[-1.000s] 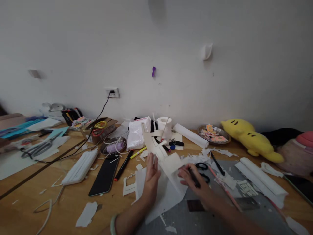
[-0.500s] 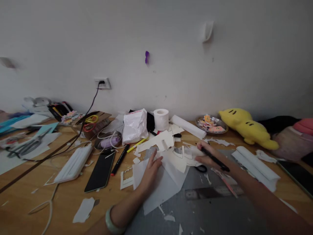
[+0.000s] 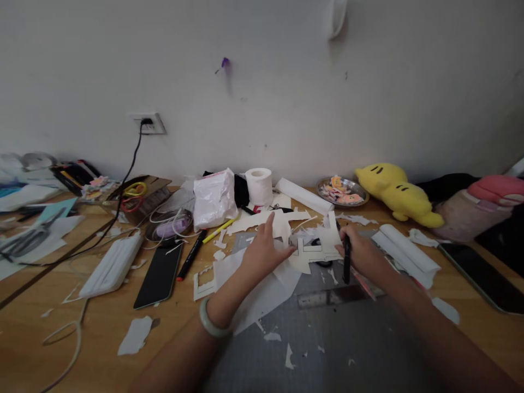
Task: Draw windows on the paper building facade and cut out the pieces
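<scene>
Wooden desk point(image 3: 98, 344) spans the lower frame. Right of lower centre, your right hand point(image 3: 361, 254) curls round a black pen-like tool point(image 3: 347, 262), fingertips at the cut-out paper point(image 3: 329, 241); your left hand point(image 3: 264, 250) spreads its fingers, contact unclear. Probably light, tear-prone: pinch broad parts, not narrow strips.

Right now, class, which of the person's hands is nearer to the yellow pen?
Left. The left hand is just right of the yellow pen; the right hand is much farther right, holding a black tool.

Home craft desk point(image 3: 107, 323): scraps point(image 3: 134, 335), plushie point(image 3: 399, 197)
</scene>
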Tool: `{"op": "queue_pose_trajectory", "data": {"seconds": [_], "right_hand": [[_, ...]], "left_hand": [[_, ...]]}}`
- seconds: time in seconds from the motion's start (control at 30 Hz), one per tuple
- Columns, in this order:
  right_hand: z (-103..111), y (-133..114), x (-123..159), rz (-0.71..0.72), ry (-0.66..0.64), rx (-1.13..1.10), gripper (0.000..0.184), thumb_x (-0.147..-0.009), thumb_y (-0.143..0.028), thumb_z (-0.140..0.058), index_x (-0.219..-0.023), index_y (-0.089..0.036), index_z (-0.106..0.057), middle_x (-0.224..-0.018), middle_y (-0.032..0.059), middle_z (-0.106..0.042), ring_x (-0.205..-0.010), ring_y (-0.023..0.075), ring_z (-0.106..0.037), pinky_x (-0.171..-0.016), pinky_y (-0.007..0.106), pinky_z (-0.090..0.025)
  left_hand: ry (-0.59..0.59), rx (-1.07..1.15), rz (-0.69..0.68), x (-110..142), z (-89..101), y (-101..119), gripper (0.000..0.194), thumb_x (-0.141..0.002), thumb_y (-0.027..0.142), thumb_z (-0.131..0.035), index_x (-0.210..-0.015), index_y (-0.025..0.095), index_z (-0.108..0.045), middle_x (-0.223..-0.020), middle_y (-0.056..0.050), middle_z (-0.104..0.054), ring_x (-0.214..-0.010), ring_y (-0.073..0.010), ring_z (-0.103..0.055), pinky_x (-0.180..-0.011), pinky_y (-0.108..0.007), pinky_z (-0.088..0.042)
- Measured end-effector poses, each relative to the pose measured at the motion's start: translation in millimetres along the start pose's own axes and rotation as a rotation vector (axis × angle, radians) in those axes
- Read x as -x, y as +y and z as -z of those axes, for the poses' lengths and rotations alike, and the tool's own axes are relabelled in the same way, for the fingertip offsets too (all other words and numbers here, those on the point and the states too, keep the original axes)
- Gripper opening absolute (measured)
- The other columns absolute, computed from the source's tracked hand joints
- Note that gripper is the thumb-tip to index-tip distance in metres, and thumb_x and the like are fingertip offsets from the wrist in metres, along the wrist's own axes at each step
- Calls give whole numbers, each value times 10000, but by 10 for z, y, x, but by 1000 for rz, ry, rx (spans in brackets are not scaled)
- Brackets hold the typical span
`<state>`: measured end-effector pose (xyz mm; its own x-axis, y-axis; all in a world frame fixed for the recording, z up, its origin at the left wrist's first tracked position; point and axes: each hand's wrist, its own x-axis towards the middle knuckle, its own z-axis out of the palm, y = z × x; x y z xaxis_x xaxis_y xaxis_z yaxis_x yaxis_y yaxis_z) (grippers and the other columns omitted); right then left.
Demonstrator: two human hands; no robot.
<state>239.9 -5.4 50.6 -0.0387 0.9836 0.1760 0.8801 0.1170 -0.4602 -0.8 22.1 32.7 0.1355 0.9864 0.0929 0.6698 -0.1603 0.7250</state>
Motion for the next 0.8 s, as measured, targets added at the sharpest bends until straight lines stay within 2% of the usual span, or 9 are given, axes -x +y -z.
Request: {"op": "queue_pose_trajectory", "data": {"seconds": [0.1, 0.2, 0.27, 0.37, 0.5, 0.57, 0.67, 0.73, 0.8], "right_hand": [[-20, -22, 41, 91, 108, -89, 64, -737, -243, -458, -727, -219, -400, -584, -17, -503, -522, 152, -471, -508, 244, -333], [-45, -39, 77, 135, 347, -191, 119, -774, -291, -475, -714, -224, -396, -644, -7, -538, -565, 152, -518, -540, 258, -386], [-52, -62, 100, 205, 590, -274, 174, -768, -314, -531, -724, -229, -385, -689, -2, -553, -617, 159, -554, -582, 279, -422], [-33, -140, 128, 384, 833, -419, 270, -737, -278, -606, -700, -237, -341, -716, -2, -562, -676, 171, -586, -642, 321, -454], [-34, -232, 157, 384, 1015, -505, 308, -703, -206, -644, -725, -236, -339, -683, -36, -493, -617, 143, -553, -594, 289, -436], [-91, -200, 164, 286, 935, -435, 250, -714, -228, -625, -754, -230, -378, -661, -45, -461, -577, 129, -508, -567, 272, -415], [-233, -57, 158, 95, 590, -302, 127, -753, -291, -545, -735, -214, -446, -585, -43, -453, -507, 126, -454, -497, 257, -371], [-327, 41, 147, 6, 459, -321, 141, -755, -324, -526, -723, -212, -447, -566, -42, -455, -502, 131, -455, -491, 257, -367], [-393, 94, 142, -24, 460, -370, 161, -755, -350, -527, -737, -214, -443, -580, -40, -457, -522, 135, -461, -515, 265, -379]], "left_hand": [[-48, 94, 7, -123, -38, -46, 804, -664, 107, -567, -1377, 211, -210, -1153, -136, -519, -894, -210, -580, -804, -338, -418], [1, 343, -8, -221, 23, -158, 651, -596, 20, -514, -1217, 192, -422, -903, -39, -581, -600, -107, -541, -663, -273, -445], [63, 386, -58, -198, 119, -199, 380, -624, 54, -516, -978, 187, -547, -871, -13, -580, -673, -111, -547, -719, -267, -438], [223, 455, -120, -30, 262, -183, 75, -708, 153, -503, -759, 187, -546, -908, -17, -584, -894, -147, -543, -854, -284, -394], [328, 636, -278, 220, 319, -153, 150, -727, 197, -528, -809, 204, -652, -1028, -40, -613, -1024, -188, -526, -918, -312, -366], [242, 654, -250, 272, 292, -186, 293, -702, 161, -497, -934, 224, -665, -1085, -36, -610, -1049, -195, -517, -936, -329, -358], [26, 603, -136, 249, 231, -276, 388, -638, 164, -489, -980, 211, -667, -1122, -43, -614, -1100, -229, -488, -978, -372, -320], [0, 618, -49, 201, 192, -329, 333, -705, 246, -448, -942, 198, -676, -1084, -51, -631, -1024, -228, -526, -953, -389, -337], [22, 633, 1, 157, 160, -359, 311, -753, 332, -442, -892, 188, -681, -1023, -54, -648, -942, -216, -550, -913, -373, -363]]}}
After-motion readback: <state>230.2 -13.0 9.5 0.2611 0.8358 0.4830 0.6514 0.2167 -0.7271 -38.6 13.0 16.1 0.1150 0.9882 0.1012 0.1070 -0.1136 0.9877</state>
